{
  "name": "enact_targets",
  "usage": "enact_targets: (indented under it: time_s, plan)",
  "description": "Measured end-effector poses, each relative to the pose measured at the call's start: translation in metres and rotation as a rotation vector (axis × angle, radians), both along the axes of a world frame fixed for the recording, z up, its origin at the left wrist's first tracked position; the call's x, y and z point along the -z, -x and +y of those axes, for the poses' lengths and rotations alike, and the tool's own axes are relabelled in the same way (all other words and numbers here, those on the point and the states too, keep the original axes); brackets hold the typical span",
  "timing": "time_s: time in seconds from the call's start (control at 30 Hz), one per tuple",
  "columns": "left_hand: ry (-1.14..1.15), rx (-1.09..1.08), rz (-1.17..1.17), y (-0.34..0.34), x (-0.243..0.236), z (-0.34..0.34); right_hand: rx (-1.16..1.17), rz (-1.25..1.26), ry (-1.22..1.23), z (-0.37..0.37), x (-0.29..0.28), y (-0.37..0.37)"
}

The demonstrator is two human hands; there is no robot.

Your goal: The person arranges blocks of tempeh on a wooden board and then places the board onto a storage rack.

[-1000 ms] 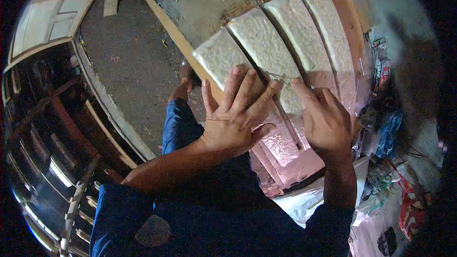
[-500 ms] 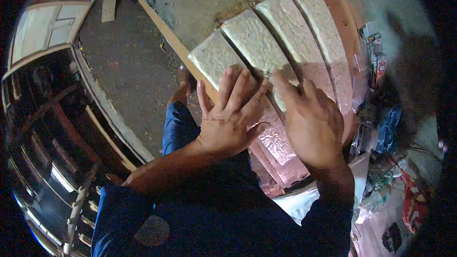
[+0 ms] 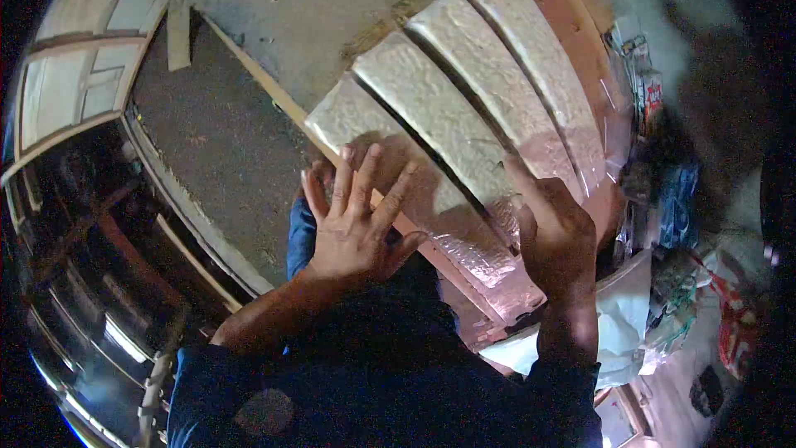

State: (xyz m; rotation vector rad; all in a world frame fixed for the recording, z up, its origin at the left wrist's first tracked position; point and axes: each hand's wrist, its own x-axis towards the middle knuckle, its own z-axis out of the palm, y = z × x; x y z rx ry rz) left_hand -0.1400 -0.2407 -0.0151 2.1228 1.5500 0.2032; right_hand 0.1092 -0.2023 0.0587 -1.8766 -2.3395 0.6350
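Note:
Several long, pale, bumpy slabs wrapped in clear plastic, looking like tempeh, lie side by side with narrow dark gaps between them. My left hand [image 3: 356, 232] is spread, its fingers reaching over the near edge of the leftmost slab [image 3: 352, 116]. Whether its fingertips press on the plastic I cannot tell. Over the right side of the second slab [image 3: 431, 99] is my right hand [image 3: 560, 228], index finger stretched forward and the other fingers curled in. Something small may be in its grip, but the fingers hide it. The third slab [image 3: 489, 58] and the rightmost slab [image 3: 531, 25] extend beyond.
An orange-brown board [image 3: 572, 0] shows under the slabs, with a thin wooden edge [image 3: 257, 75] along the left. White plastic sheeting [image 3: 613, 315], a blue bag [image 3: 680, 203] and red-and-white packaging [image 3: 734, 323] lie at right. A wooden-framed structure [image 3: 83, 99] stands far left.
The view has shifted a little. My left hand has drawn back toward me and left, and my right hand has moved right across the second slab, away from my left.

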Motion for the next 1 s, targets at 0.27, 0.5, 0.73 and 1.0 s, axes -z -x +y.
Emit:
enact_targets:
  time_s: [0.27,0.5,0.73,1.0]
  plan:
    - [-0.028,0.034,0.027,-0.004,0.004,-0.002,0.234,0.009,-0.05,0.001,0.007,-0.021]
    - [-0.015,0.054,0.047,-0.006,0.003,-0.002,0.167,0.029,-0.107,0.008,0.017,-0.024]
    - [0.004,0.051,0.055,-0.006,0.003,-0.001,0.146,0.013,-0.096,0.011,0.017,-0.026]
    - [-0.012,0.05,0.047,-0.006,0.004,-0.001,0.125,-0.023,-0.104,0.016,0.012,-0.024]
